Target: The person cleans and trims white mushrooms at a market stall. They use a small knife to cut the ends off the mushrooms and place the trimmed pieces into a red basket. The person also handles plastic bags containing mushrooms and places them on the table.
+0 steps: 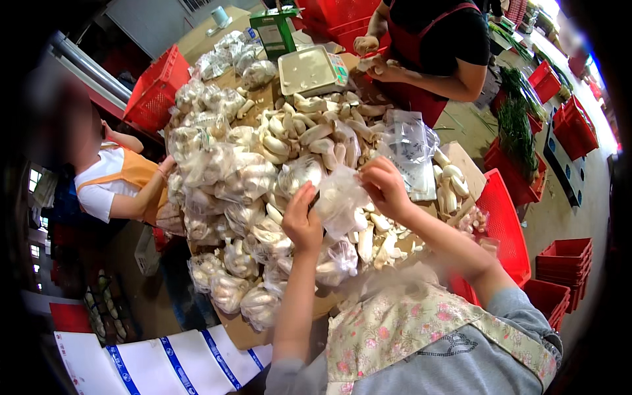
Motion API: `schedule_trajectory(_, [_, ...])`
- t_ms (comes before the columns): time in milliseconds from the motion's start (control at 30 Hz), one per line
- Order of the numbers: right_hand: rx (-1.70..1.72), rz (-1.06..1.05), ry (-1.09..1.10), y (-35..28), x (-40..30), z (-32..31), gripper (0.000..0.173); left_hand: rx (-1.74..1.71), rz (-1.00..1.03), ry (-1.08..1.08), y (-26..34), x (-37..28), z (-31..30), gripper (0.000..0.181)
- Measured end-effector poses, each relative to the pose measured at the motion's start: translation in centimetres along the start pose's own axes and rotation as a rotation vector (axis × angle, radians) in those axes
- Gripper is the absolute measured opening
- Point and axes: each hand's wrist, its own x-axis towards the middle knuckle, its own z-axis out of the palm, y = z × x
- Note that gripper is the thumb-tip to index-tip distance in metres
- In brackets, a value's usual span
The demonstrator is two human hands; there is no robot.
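My right hand [385,187] pinches the edge of a thin clear plastic bag [341,201] above the mushroom heap. My left hand [302,217] is at the bag's other side, with a small dark object [314,201] at its fingers; whether the fingers grip the bag is hard to tell. Loose king oyster mushrooms [316,133] lie heaped beyond my hands. Filled, knotted bags of mushrooms [247,177] are piled to the left. Flat clear bags [407,153] lie right of my right hand, and cut mushroom pieces [387,249] lie below it.
A scale with a tray [307,70] stands at the far side beside a green device [272,34]. A co-worker in a red apron [434,49] handles a mushroom; another in an orange apron [133,173] touches the bags. Red crates [503,227] stand at right and far left [159,89].
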Motion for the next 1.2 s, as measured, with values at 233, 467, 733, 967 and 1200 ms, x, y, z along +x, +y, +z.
schedule_trajectory(233, [-0.023, 0.005, -0.075, -1.0, 3.5, 1.1, 0.016, -0.486, -0.405, 0.078, 0.0, 2.4, 0.8, 0.014])
schedule_trajectory(467, [0.593, 0.785, -0.149, 3.0, -1.1, 2.4, 0.028, -0.363, -0.546, 0.022, -1.9, 0.0, 2.1, 0.017])
schedule_trajectory(733, [1.016, 1.655, -0.134, 6.2, -10.7, 2.7, 0.062, -0.575, -0.379, -0.418, 2.3, -0.6, 2.1, 0.007])
schedule_trajectory(967, [1.518, 1.561, -0.161, 5.6, -10.4, 4.2, 0.063, -0.874, -0.225, -0.487, 2.1, 0.6, 2.0, 0.004])
schedule_trajectory(1200, [1.317, 1.319, 0.017, 6.6, -12.6, 1.9, 0.039, -0.772, -0.282, -0.516, 0.0, 0.7, 1.6, 0.009])
